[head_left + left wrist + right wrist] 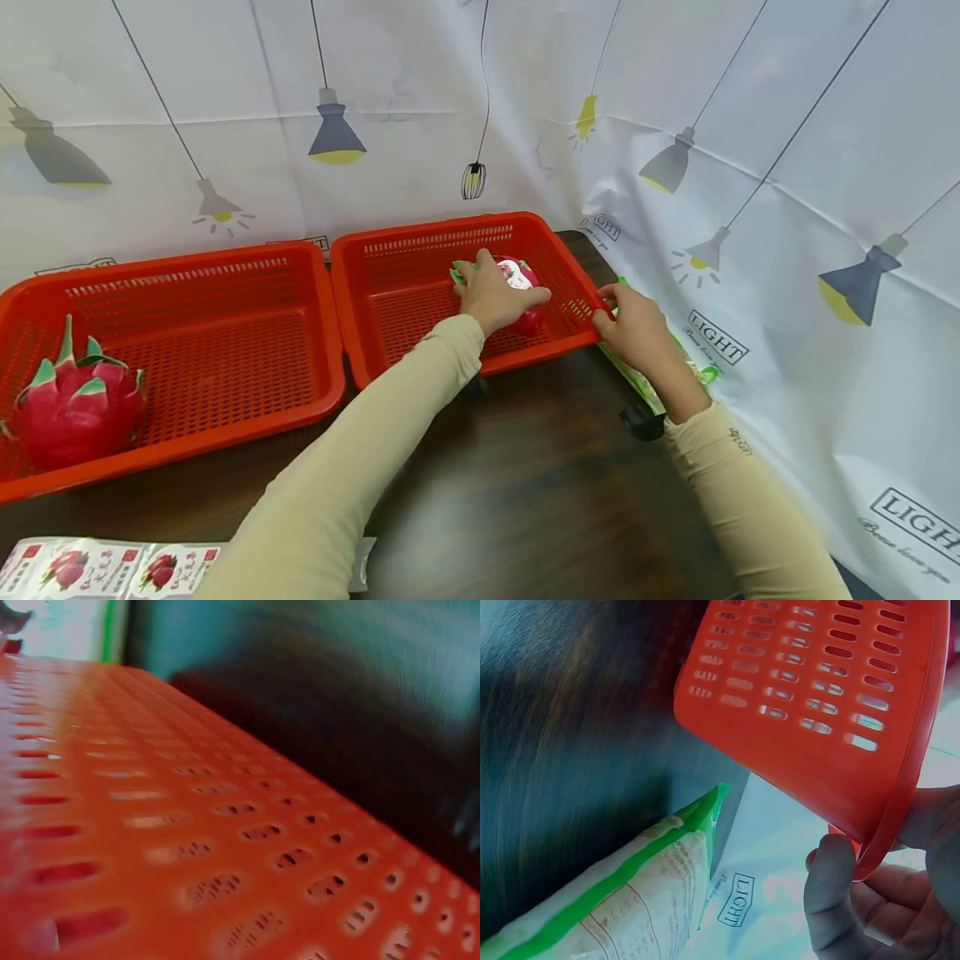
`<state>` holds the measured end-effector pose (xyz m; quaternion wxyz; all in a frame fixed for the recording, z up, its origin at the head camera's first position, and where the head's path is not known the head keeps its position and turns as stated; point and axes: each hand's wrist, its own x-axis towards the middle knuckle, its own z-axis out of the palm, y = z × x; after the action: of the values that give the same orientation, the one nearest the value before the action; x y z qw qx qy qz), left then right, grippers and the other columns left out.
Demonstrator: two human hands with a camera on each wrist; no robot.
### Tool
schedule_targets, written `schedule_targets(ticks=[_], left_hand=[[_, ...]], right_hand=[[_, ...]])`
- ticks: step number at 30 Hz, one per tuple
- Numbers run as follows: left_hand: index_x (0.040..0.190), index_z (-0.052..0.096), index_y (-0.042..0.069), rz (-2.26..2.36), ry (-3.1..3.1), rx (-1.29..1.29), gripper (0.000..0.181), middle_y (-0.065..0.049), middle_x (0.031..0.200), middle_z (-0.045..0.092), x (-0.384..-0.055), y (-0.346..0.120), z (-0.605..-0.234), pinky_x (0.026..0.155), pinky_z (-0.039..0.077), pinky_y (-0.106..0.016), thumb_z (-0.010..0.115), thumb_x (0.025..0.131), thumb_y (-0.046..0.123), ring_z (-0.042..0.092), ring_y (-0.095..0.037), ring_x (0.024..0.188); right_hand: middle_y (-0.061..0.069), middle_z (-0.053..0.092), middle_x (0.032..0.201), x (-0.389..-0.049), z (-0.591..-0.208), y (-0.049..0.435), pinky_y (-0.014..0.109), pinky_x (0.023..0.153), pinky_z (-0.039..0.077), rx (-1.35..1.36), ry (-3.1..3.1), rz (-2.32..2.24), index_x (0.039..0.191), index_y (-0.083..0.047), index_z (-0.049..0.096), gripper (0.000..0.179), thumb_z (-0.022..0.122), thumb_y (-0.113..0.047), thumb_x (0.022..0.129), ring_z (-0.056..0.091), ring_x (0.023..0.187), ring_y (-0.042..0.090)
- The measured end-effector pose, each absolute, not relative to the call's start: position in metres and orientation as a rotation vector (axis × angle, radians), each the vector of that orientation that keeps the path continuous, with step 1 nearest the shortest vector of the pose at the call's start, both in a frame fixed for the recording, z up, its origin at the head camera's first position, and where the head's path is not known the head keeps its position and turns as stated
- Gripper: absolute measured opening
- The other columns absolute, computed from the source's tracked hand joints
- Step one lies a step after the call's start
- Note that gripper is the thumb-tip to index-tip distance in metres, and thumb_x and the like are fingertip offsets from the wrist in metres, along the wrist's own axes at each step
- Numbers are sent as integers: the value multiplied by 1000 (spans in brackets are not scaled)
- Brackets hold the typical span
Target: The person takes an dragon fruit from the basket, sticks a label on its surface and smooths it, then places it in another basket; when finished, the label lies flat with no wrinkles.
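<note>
A red basket (pixel 405 333) stands at the back of the table, with a dragon fruit (pixel 531 319) bearing a white patch inside it. My left hand (pixel 497 297) reaches in over the front rim and grips that fruit from above, thumb across its near side and fingers over its far left side. The palm hides part of the fruit. At the basket's right front corner my right hand (pixel 637 325) pinches the rim, thumb and fingers on either side, as the right wrist view shows. Basket slots (pixel 202 802) fill the left wrist view; the hand is not visible there.
Another red basket (pixel 225 367) on the left holds a second dragon fruit (pixel 78 408). A strip of printed labels (pixel 97 569) lies at the front left. Beneath my right hand is a green-and-white plastic bag (pixel 641 900). A printed sheet (pixel 420 75) hangs behind.
</note>
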<state>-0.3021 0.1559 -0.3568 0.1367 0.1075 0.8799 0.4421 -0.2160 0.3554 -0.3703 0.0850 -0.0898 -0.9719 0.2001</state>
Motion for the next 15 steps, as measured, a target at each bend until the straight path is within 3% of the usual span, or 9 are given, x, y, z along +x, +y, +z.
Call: schedule_targets(ticks=[10, 15], left_hand=[[158, 19, 6, 873, 2651, 344, 109, -18, 159, 29, -315, 188, -376, 115, 43, -49, 78, 81, 55, 37, -43, 141], [156, 25, 7, 634, 2689, 321, 101, -15, 156, 34, -313, 195, -371, 108, 47, -42, 75, 83, 57, 44, -36, 134]], right_hand=[[28, 68, 115, -221, -370, 350, 51, 80, 56, -268, -2900, 605, 132, 7, 57, 43, 50, -15, 95, 63, 92, 38], [28, 68, 115, -222, -373, 351, 47, 76, 54, -254, -2905, 582, 131, 7, 57, 43, 51, -15, 94, 62, 91, 38]])
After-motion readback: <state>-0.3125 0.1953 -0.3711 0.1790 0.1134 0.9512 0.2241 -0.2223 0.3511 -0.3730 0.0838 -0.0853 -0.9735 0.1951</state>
